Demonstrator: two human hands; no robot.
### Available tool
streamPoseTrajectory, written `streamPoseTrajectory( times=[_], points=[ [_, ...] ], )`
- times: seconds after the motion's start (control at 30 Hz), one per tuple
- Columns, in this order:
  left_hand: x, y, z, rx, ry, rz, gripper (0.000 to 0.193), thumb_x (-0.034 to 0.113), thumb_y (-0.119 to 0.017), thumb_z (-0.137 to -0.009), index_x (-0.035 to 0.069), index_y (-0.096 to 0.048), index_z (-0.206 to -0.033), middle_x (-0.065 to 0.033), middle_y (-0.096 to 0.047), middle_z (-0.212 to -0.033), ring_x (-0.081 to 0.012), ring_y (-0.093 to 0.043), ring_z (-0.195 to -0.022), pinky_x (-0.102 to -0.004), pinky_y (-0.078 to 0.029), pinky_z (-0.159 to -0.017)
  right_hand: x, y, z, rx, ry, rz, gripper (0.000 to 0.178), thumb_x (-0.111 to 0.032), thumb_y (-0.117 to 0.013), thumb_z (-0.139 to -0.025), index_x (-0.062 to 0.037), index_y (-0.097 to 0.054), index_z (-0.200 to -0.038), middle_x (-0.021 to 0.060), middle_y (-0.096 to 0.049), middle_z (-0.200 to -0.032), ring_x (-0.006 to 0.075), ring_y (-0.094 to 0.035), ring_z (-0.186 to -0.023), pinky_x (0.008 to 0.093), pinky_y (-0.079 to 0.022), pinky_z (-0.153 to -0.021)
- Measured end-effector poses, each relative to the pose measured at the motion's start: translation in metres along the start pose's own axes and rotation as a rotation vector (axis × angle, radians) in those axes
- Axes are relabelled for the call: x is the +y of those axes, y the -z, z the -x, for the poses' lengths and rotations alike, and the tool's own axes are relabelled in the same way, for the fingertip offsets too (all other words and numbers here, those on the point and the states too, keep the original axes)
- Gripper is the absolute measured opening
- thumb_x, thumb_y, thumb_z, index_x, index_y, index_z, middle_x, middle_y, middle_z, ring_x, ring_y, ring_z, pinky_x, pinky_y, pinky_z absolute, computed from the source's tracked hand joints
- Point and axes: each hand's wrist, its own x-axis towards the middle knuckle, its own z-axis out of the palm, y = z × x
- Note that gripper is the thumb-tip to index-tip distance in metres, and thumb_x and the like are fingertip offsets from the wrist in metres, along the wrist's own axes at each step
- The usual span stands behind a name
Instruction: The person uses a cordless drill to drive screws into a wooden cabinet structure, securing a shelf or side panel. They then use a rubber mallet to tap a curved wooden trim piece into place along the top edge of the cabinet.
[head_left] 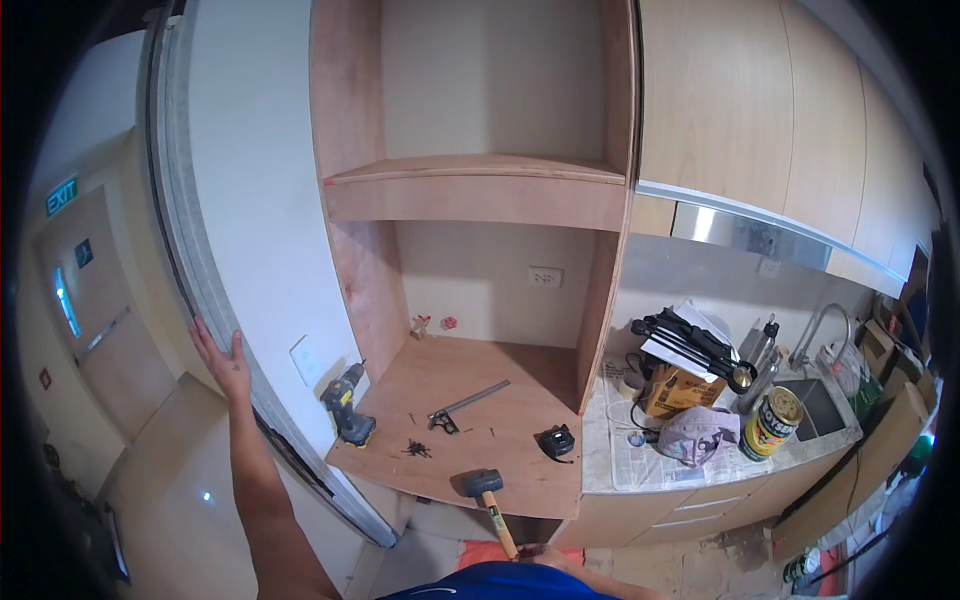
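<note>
My left hand [224, 362] is raised at the left with its fingers spread, resting against the edge of the door frame [208, 250]. Low in the middle, my right hand [545, 558] is closed round the lower end of a rubber mallet [497, 520] with a wooden handle. The mallet's black head points away from me, over the front edge of the plywood cabinet's bottom board [390, 474]. On that board lie a combination square [470, 405], a small heap of dark screws [416, 449] and a black tape measure [555, 441]. A cordless drill [347, 408] stands at its left edge.
The plywood cabinet has an upper shelf [480, 170]. At the right, a counter [625, 478] carries a cardboard box [678, 390], a cloth cap [697, 436], a round can [772, 424] and a sink [822, 402]. Wall cupboards [720, 90] hang above. An open doorway leads to a corridor [165, 480].
</note>
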Motion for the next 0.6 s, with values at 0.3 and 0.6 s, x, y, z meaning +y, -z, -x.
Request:
streamPoseTrajectory(
  times=[0.3,0.6],
  points=[
    [-0.01,-0.001,0.001,0.017,-0.01,-0.02,0.083,0.024,-0.073,-0.094,0.009,-0.028,-0.162,-0.0298,-0.022,-0.165,-0.0449,-0.022,-0.153,-0.0516,-0.023,-0.123,0.007,-0.005,-0.013,-0.079,0.033,0.113,0.035,-0.016,-0.075,-0.092,0.0021,-0.063,-0.119,0.0082,-0.072,-0.108,0.016,-0.069,-0.099,0.0298,-0.052,-0.095],
    [0.001,-0.011,0.001,0.008,0.011,0.022,0.084,0.024,-0.073,-0.093,0.007,-0.028,-0.162,-0.0299,-0.021,-0.165,-0.0441,-0.021,-0.154,-0.0514,-0.021,-0.124,0.052,0.014,-0.06,-0.183,0.194,0.113,0.033,-0.015,-0.077,-0.091,-0.0003,-0.064,-0.118,0.0069,-0.072,-0.103,0.0143,-0.069,-0.093,0.0276,-0.053,-0.086]
  ],
)
